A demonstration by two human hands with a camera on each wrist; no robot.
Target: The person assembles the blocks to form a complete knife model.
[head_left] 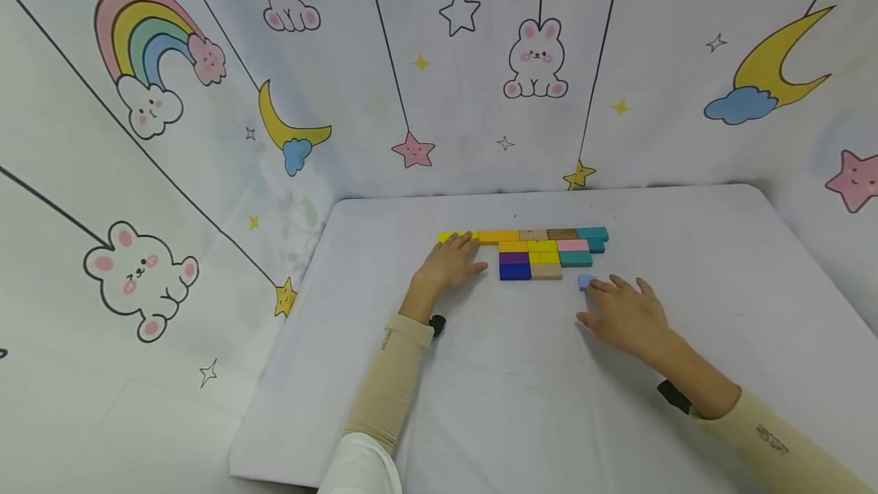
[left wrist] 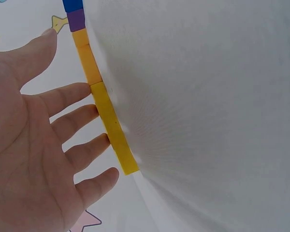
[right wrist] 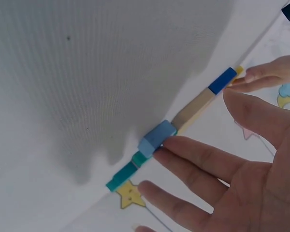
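Note:
My left hand (head_left: 450,264) rests at the left end of the back row of flat coloured blocks. Its straight fingertips touch the yellow block (left wrist: 113,128), and the thumb is spread apart. With fingers extended, my right hand (head_left: 627,315) touches a small light blue block (head_left: 585,282) with its fingertips. That block lies apart from the group, in front of the teal block (head_left: 575,258). In the right wrist view the fingertips meet the near side of the light blue block (right wrist: 157,137). Nothing is gripped in either palm.
Several blocks lie side by side in rows, including a dark blue block (head_left: 515,272), a tan block (head_left: 546,272), a pink block (head_left: 572,245) and an orange block (head_left: 498,236). A white cloth covers the table (head_left: 494,387). Behind stands a patterned backdrop (head_left: 473,97).

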